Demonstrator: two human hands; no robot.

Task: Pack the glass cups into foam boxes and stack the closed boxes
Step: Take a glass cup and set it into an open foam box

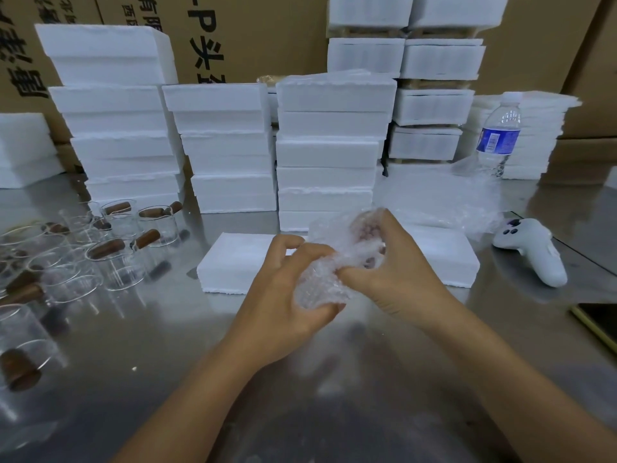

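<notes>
My left hand (283, 289) and my right hand (400, 272) both grip a bundle of bubble wrap (334, 259) held above the steel table, in front of me. Something with a brownish part shows through the wrap; the wrap hides what it is. Just behind the bundle lie two white foam boxes, one at the left (233, 262) and one at the right (444, 252). Several glass cups with brown wooden handles (113, 252) stand on the table at the left. Stacks of closed foam boxes (330, 152) rise behind.
A loose sheet of bubble wrap (440, 198) lies at the back right beside a water bottle (499, 135). A white controller (531, 248) and a phone (597, 324) lie at the right. Cardboard cartons (233, 38) form the back wall.
</notes>
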